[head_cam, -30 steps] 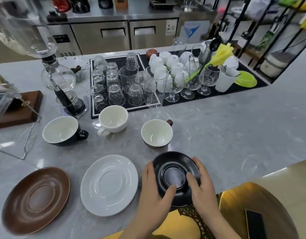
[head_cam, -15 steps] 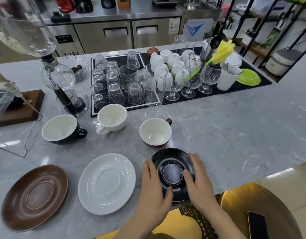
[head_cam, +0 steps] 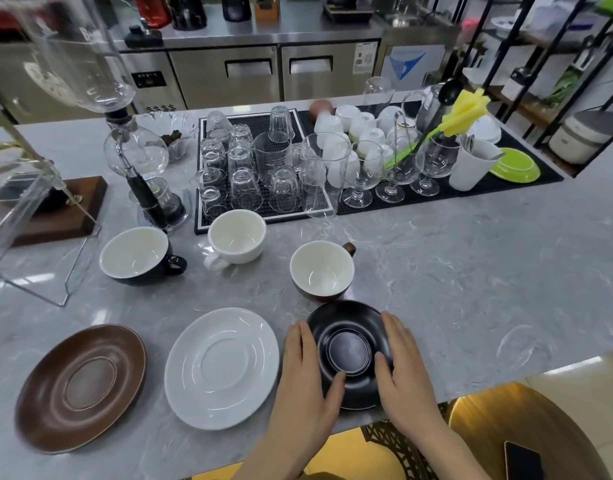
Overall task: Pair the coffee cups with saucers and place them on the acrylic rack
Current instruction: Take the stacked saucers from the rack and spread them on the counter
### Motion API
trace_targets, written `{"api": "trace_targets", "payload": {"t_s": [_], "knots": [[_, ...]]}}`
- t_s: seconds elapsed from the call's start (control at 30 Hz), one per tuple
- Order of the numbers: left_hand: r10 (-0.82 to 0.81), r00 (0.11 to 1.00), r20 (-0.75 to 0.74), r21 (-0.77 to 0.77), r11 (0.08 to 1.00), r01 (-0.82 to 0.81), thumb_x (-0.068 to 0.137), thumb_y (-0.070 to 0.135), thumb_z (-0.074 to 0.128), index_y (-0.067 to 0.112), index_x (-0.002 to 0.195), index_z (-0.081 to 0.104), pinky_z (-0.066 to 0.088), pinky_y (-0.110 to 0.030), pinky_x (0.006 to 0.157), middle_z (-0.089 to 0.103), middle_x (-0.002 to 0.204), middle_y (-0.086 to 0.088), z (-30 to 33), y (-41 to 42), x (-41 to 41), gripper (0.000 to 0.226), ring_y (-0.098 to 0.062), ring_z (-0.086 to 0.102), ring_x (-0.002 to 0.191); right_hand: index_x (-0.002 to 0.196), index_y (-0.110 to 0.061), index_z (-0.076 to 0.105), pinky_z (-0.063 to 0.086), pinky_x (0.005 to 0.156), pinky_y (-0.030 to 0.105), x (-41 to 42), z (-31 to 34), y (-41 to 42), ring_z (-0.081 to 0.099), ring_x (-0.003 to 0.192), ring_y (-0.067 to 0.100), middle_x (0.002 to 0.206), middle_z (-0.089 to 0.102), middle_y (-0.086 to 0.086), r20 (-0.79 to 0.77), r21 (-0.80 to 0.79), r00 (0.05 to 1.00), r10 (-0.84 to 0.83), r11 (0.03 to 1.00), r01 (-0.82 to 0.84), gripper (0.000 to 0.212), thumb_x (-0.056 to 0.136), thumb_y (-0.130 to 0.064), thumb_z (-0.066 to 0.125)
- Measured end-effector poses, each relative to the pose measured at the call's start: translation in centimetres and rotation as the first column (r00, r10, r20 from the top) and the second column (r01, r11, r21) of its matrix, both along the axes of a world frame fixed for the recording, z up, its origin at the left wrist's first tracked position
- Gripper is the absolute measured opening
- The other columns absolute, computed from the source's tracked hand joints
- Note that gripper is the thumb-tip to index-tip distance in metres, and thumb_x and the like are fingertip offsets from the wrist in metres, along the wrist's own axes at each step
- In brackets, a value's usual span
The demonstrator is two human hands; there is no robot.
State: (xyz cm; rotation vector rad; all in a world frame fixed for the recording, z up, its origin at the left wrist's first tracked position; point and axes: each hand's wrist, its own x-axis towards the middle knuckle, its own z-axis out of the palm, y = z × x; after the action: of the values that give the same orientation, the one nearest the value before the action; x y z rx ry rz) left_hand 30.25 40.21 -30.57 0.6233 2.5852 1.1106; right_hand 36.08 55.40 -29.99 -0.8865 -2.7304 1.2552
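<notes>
A black saucer (head_cam: 348, 348) lies at the counter's near edge. My left hand (head_cam: 307, 372) grips its left rim and my right hand (head_cam: 400, 368) grips its right rim, thumbs resting on top. A white saucer (head_cam: 222, 367) and a brown saucer (head_cam: 80, 386) lie to the left. Behind them stand a brown cup (head_cam: 321, 270), a white cup (head_cam: 236, 236) and a black cup (head_cam: 137, 255), all white inside and empty. The clear acrylic rack (head_cam: 28, 237) stands at the far left.
A black drying mat (head_cam: 263, 216) with several upturned glasses and stemmed glasses sits behind the cups. A glass siphon brewer (head_cam: 139, 161) stands beside the rack on the grey marble counter (head_cam: 471, 271). A phone (head_cam: 525, 462) rests on a chair at the lower right.
Both hands have kept hold of the black saucer, which sits a little closer to the brown cup. The camera view has shifted slightly; the other cups and saucers have not moved.
</notes>
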Motion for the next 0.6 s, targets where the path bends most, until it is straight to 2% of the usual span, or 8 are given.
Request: {"api": "trace_targets", "payload": {"t_s": [0.1,0.23,0.3,0.4,0.5,0.6], "knots": [[0.005,1.0,-0.01,0.001,1.0,-0.005,0.097,0.04,0.054,0.013,0.158,-0.009,-0.006,-0.014,0.117,-0.008,0.169,-0.002,-0.2,0.0,0.0,0.092,-0.011,-0.009,0.155,0.155,-0.032,0.014,0.017,0.125,0.04,0.1,0.0,0.0,0.007,0.154,0.014,0.165,0.015,-0.01,-0.024,-0.005,1.0,-0.012,1.0,0.012,0.058,0.104,-0.023,0.039],[0.016,0.999,-0.05,-0.015,1.0,-0.017,0.097,0.041,0.054,0.014,0.157,-0.011,-0.006,-0.017,0.119,-0.01,0.168,0.001,0.0,0.2,-0.1,0.093,-0.009,-0.012,0.153,0.154,-0.033,0.018,0.023,0.124,0.041,0.0,0.5,-0.1,0.016,0.152,0.013,0.163,0.022,-0.009,-0.051,-0.025,0.998,-0.038,0.999,0.036,0.056,0.103,-0.025,0.041],[0.004,0.997,-0.082,-0.007,1.0,-0.004,0.097,0.041,0.053,0.017,0.155,-0.015,-0.009,-0.016,0.118,-0.015,0.165,0.007,0.3,0.0,0.0,0.092,-0.005,-0.018,0.149,0.154,-0.032,0.02,0.025,0.122,0.035,0.0,0.8,0.0,0.021,0.149,0.01,0.162,0.026,-0.009,-0.077,-0.059,0.995,-0.068,0.996,0.064,0.056,0.103,-0.026,0.042],[0.0,0.994,-0.106,0.032,0.999,0.003,0.096,0.046,0.05,0.021,0.155,-0.012,-0.007,-0.015,0.12,-0.022,0.156,0.019,0.6,-0.4,0.1,0.089,0.002,-0.021,0.147,0.153,-0.027,0.027,0.026,0.111,0.021,0.0,1.8,0.2,0.028,0.138,-0.001,0.158,0.033,-0.008,-0.125,-0.083,0.986,-0.107,0.992,0.097,0.055,0.102,-0.022,0.047],[0.027,0.99,-0.135,0.075,0.997,-0.016,0.092,0.056,0.044,0.027,0.154,-0.004,-0.01,-0.004,0.114,-0.015,0.157,0.023,1.4,-1.0,-0.1,0.084,0.015,-0.023,0.143,0.15,-0.027,0.033,0.022,0.107,0.014,-0.4,3.0,0.4,0.028,0.134,-0.006,0.156,0.035,-0.009,-0.19,-0.082,0.974,-0.122,0.991,0.108,0.052,0.101,-0.018,0.049],[0.053,0.987,-0.149,0.103,0.994,-0.037,0.093,0.049,0.056,0.027,0.156,0.009,-0.007,0.001,0.11,-0.002,0.16,0.021,2.6,-1.9,-0.6,0.082,0.015,-0.013,0.146,0.146,-0.028,0.039,0.019,0.102,-0.003,-1.1,4.2,0.3,0.028,0.132,-0.017,0.154,0.038,-0.013,-0.265,-0.055,0.958,-0.107,0.994,0.096,0.049,0.1,-0.016,0.051]]}}
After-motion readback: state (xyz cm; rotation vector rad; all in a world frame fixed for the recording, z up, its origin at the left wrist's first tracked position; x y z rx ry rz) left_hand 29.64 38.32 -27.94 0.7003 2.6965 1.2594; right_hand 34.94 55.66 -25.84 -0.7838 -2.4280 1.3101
